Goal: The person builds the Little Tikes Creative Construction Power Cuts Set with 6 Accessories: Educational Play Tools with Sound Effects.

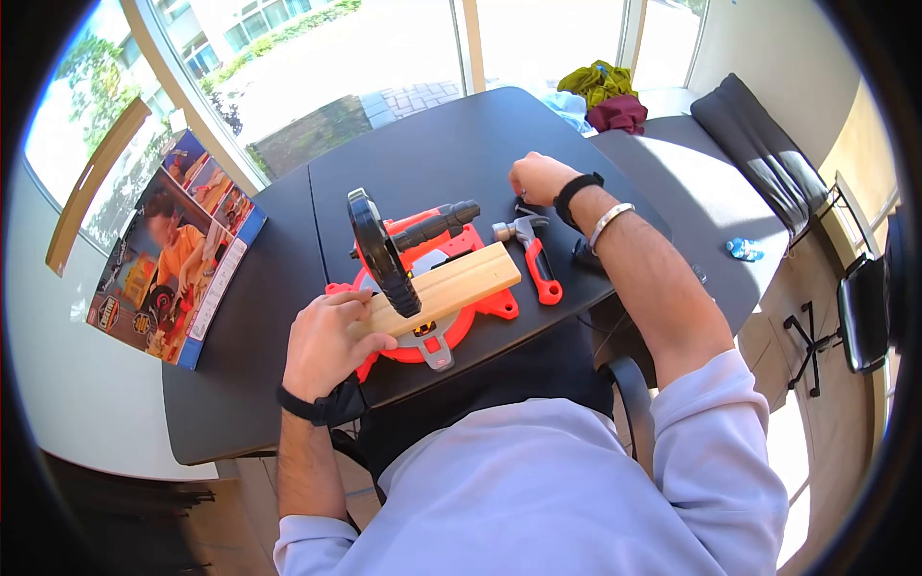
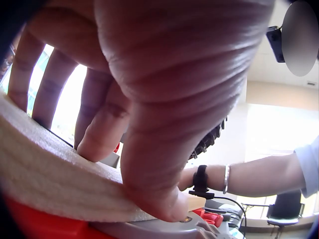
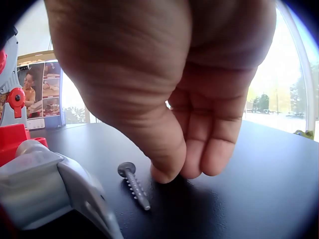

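Observation:
My left hand (image 1: 325,346) grips the left end of a wooden board (image 1: 461,284), fingers on top and thumb along the near edge. The board lies across the base of a red and grey toy miter saw (image 1: 379,250), passing under its black blade. Beyond a toy claw hammer (image 1: 540,264), my right hand (image 1: 543,180) reaches down to the table. In the right wrist view its thumb and fingertips come together at the tabletop, right beside a grey toy screw (image 3: 132,183) lying there. I cannot tell whether they pinch anything.
At the left of the dark table (image 1: 432,134) stands a picture box (image 1: 178,259). A bench with bunched clothes (image 1: 605,91) and a small blue-labelled bottle (image 1: 744,250) lies to the right. Windows line the far side, and an office chair (image 1: 860,312) stands at far right.

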A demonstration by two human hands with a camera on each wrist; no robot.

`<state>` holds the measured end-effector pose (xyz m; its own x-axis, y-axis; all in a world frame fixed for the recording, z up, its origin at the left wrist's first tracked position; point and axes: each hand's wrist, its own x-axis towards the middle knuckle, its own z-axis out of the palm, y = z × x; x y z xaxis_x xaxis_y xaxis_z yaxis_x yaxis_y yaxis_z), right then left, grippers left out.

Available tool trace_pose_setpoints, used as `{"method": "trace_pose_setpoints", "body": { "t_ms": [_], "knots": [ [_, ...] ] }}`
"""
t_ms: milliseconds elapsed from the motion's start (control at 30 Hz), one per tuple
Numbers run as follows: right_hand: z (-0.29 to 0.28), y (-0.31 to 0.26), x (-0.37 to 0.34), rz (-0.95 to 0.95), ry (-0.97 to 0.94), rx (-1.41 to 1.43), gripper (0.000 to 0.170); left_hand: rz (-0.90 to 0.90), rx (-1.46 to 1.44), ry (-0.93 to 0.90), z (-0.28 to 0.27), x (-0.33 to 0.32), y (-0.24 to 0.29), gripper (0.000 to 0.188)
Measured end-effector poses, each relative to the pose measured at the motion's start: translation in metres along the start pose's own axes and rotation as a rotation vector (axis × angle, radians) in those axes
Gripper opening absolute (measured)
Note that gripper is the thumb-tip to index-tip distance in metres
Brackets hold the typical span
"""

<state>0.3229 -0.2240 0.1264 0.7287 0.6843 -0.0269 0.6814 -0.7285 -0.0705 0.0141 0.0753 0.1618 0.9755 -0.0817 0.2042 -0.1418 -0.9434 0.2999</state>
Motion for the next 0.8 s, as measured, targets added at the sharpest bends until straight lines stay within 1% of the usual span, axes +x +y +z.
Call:
{"method": "trace_pose_setpoints", "body": {
  "t_ms": [33,67,133,167,200,233,267,300,367,400,467,500,600,667,733,800],
  "knots": [
    [-0.001,0.003,-0.005,-0.022,0.058,0.012,0.015,0.004,0.005,0.005,0.001,0.000,0.000,0.052],
    [-0.002,0.007,-0.008,-0.031,0.056,0.003,0.015,-0.004,0.001,0.013,0.002,0.000,0.001,0.052],
    [-0.009,0.007,-0.014,-0.031,0.183,0.187,0.013,0.036,0.011,0.068,0.003,-0.003,0.000,0.052],
    [-0.025,-0.005,-0.028,-0.053,0.238,0.320,0.015,0.018,0.005,0.072,0.004,-0.002,-0.001,0.052],
    [-0.036,-0.014,-0.037,-0.049,0.251,0.450,0.020,0.050,0.005,0.092,0.004,-0.001,-0.003,0.051],
    [-0.045,-0.025,-0.050,-0.066,0.246,0.592,0.020,0.080,0.002,0.109,0.007,-0.002,-0.005,0.049],
    [-0.053,-0.036,-0.065,-0.076,0.238,0.736,0.020,0.054,-0.011,0.104,0.008,-0.003,-0.005,0.049],
    [-0.058,-0.046,-0.079,-0.083,0.215,0.734,0.020,0.029,-0.010,0.079,0.006,-0.002,-0.004,0.050],
    [-0.063,-0.062,-0.105,-0.073,0.114,0.919,0.017,0.006,-0.007,0.056,0.005,-0.002,-0.001,0.050],
    [-0.062,-0.069,-0.114,-0.077,0.106,0.915,0.017,-0.002,-0.011,0.059,0.005,-0.002,0.000,0.050],
    [-0.058,-0.079,-0.127,-0.169,0.075,0.843,0.015,-0.017,-0.022,0.056,0.004,-0.002,0.002,0.051],
    [-0.056,-0.085,-0.131,-0.168,0.049,0.901,0.015,-0.017,-0.020,0.058,0.004,-0.003,0.002,0.051],
    [-0.054,-0.096,-0.131,-0.179,0.028,0.870,0.014,-0.005,-0.014,0.054,0.004,-0.002,0.002,0.051],
    [-0.053,-0.101,-0.129,-0.184,0.047,0.845,0.015,-0.058,-0.023,0.023,0.003,-0.001,0.004,0.052],
    [-0.049,-0.100,-0.124,-0.253,0.098,0.730,0.014,-0.052,-0.018,0.025,0.004,-0.001,0.004,0.052],
    [-0.052,-0.105,-0.125,-0.233,0.101,0.701,0.014,-0.051,-0.018,0.029,0.005,-0.002,0.003,0.053]
  ]
}}
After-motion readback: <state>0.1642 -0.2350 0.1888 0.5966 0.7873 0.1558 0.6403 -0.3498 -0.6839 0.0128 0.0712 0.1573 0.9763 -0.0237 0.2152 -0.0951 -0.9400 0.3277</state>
